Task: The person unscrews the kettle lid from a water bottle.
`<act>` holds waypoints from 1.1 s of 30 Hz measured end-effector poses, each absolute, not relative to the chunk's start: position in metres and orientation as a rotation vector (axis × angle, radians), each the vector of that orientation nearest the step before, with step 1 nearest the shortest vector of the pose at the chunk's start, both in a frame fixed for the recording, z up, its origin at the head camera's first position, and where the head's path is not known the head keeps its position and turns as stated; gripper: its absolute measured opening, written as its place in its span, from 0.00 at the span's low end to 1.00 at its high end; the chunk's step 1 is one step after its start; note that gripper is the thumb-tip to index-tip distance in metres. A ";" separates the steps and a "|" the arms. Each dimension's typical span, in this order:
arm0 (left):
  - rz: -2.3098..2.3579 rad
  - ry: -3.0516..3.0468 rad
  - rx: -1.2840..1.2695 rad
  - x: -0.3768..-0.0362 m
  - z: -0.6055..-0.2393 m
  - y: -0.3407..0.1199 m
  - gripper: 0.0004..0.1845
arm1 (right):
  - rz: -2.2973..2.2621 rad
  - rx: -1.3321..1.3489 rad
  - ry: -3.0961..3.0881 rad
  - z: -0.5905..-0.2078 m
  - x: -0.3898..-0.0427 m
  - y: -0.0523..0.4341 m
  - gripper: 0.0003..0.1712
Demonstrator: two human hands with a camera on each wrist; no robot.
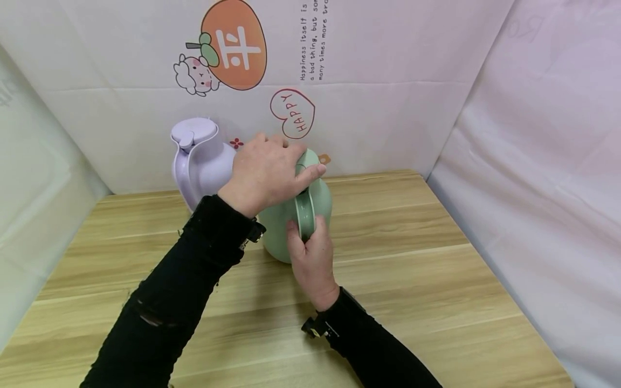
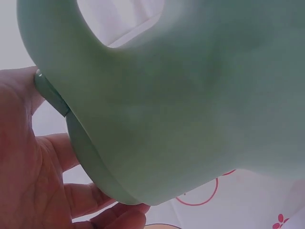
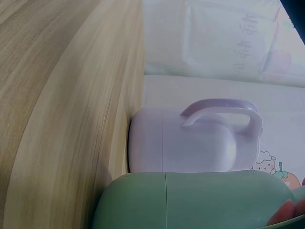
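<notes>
A light green thermos jug (image 1: 277,237) stands upright on the wooden table (image 1: 398,253). My left hand (image 1: 264,175) holds its lid (image 1: 308,158) from above, the thumb lying across the lever side; the left wrist view shows the fingers (image 2: 83,198) bent around the lid's edge. Lower down, my right hand (image 1: 314,264) grips the jug's handle (image 1: 305,210), thumb on one side. In the right wrist view only a few fingertips (image 3: 286,212) show at the green jug. A lilac thermos jug (image 1: 211,170) of similar shape stands to the left, partly behind my left hand.
Behind the table hangs a white printed cloth (image 1: 388,64) with an orange fruit picture and a red heart. White cloth walls (image 1: 543,161) close off both sides. The table's right edge slants toward the front.
</notes>
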State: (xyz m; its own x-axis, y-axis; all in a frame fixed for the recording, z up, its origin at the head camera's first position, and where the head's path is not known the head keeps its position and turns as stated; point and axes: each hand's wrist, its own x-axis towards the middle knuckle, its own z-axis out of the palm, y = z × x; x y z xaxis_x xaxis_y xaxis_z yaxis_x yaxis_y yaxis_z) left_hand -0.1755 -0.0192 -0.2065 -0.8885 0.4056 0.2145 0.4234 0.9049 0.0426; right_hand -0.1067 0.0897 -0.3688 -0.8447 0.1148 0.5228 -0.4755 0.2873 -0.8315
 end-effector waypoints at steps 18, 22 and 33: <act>-0.081 -2.887 -0.552 -0.173 -0.208 -0.020 0.40 | 1.571 0.299 -2.078 -0.369 -0.105 0.090 0.15; -0.077 -2.888 -0.543 -0.174 -0.208 -0.020 0.41 | 1.570 0.293 -2.079 -0.369 -0.105 0.090 0.15; -0.080 -2.885 -0.611 -0.177 -0.206 -0.027 0.40 | 1.577 0.318 -2.077 -0.370 -0.106 0.091 0.15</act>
